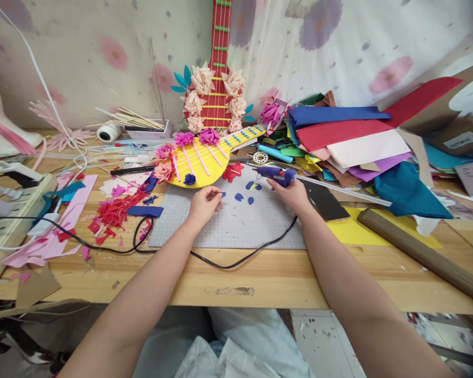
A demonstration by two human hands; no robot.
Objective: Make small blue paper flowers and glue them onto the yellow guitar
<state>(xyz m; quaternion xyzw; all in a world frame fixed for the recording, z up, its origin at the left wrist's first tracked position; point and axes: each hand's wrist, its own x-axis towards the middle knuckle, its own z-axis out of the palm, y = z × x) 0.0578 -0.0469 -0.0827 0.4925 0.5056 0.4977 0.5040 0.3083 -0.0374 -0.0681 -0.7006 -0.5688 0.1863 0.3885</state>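
Your left hand [205, 206] is at the upper left of the gridded gray mat [236, 231], its thumb and fingers pinched on a small blue piece [223, 195] that juts out at the fingertips. Your right hand [295, 195] grips the blue glue gun [276, 175] at the right of the mat; the nozzle points left, toward the space between your hands. In that space lie two loose blue petals [238, 197], to the right of your left fingertips, and a blue cluster with a yellow-green centre [253, 185], just below the gun and nearer your right hand. A red paper flower [233, 171] sits beyond them, beside the body of the yellow paper instrument [201, 167]. This instrument lies at a slant just past your left hand, its neck rising to the right. A red instrument with pale roses [219, 97] stands upright behind it. To the right of your right hand lies a dark flat slab [324, 200]. A black cord [228, 266] crosses the front edge of the mat and curves up to your right wrist.
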